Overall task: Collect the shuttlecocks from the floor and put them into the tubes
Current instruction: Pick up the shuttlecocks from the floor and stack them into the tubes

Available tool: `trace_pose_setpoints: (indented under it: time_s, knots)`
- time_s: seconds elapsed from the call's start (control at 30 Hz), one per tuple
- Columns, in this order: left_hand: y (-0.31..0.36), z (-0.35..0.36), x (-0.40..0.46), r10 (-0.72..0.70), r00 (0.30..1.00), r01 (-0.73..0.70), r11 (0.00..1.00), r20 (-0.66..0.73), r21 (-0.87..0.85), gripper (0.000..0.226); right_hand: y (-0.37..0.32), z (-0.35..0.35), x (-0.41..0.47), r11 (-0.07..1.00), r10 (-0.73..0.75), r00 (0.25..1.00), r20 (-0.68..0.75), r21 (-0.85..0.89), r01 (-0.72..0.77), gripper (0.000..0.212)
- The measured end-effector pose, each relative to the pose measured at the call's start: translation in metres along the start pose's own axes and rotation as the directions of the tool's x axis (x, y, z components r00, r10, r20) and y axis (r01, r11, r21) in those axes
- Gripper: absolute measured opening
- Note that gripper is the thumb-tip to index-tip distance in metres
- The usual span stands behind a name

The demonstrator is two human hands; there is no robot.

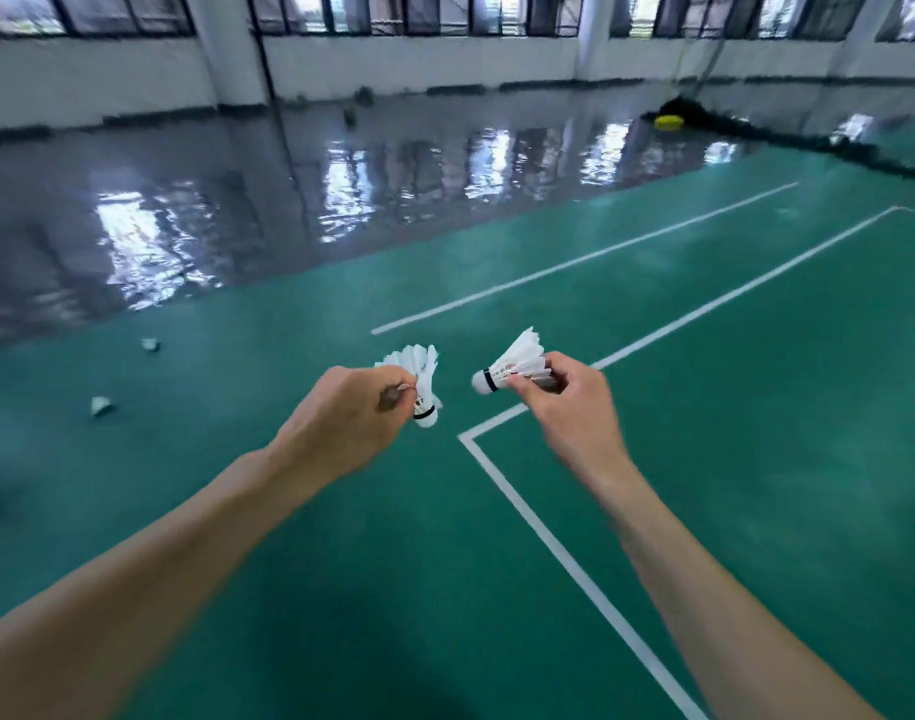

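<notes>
My left hand [341,423] pinches a white feathered shuttlecock [420,376] by its skirt, cork tip pointing down. My right hand [569,402] grips a second white shuttlecock [518,366] that lies sideways, its cork pointing left. Both hands are held out in front of me above the green court floor, a short gap between them. Two more shuttlecocks lie on the floor to the left, one [151,345] farther off and one [101,406] nearer. No tube is in view.
White court lines [549,543] run across the green mat [393,563]. Beyond it is a glossy grey floor [237,200] up to a white wall with windows. A yellow object [668,121] sits by a dark net heap at the far right.
</notes>
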State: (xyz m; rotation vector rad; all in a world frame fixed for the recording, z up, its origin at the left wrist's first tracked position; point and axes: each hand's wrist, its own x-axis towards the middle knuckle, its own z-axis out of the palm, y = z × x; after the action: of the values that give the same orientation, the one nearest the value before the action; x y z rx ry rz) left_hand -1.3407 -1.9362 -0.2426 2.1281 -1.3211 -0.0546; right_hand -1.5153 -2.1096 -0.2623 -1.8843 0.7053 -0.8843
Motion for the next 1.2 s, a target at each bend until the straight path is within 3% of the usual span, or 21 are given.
trace_pose_setpoints:
  time_s: [0.23, 0.43, 0.5, 0.67, 0.83, 1.0, 1.2]
  knots:
    - [-0.124, -0.166, -0.083, -0.244, 0.941, 0.261, 0.964, -0.235, 0.043, 0.019, -0.087, 0.226, 0.024, 0.987, -0.156, 0.937, 0.313, 0.081, 0.137, 0.01]
    - [-0.206, -0.247, -0.114, -0.411, 0.825, 0.473, 0.878, -0.388, 0.076, 0.014, -0.139, 0.384, 0.055, 0.964, -0.266, 0.81, 0.523, 0.133, 0.23, 0.007]
    - [-0.235, -0.271, -0.117, -0.458, 0.767, 0.548, 0.832, -0.45, 0.085, 0.018, -0.161, 0.435, 0.065, 0.939, -0.343, 0.751, 0.564, 0.187, 0.288, 0.004]
    - [-0.302, -0.337, -0.128, -0.634, 0.535, 0.768, 0.64, -0.558, 0.008, 0.024, -0.221, 0.554, 0.07, 0.843, -0.539, 0.604, 0.587, 0.373, 0.389, 0.003]
    - [-0.342, -0.403, -0.164, -0.649, 0.405, 0.828, 0.559, -0.644, -0.043, 0.024, -0.286, 0.666, 0.057, 0.802, -0.594, 0.503, 0.628, 0.514, 0.304, 0.006]
    - [-0.408, -0.478, -0.221, -0.623, 0.373, 0.875, 0.483, -0.688, 0.037, 0.035, -0.353, 0.794, 0.023, 0.771, -0.637, 0.376, 0.673, 0.569, 0.286, 0.003]
    - [-0.514, -0.579, -0.298, -0.578, 0.281, 0.937, 0.337, -0.766, 0.09, 0.014, -0.437, 0.939, -0.03, 0.723, -0.689, 0.259, 0.677, 0.614, 0.317, 0.005]
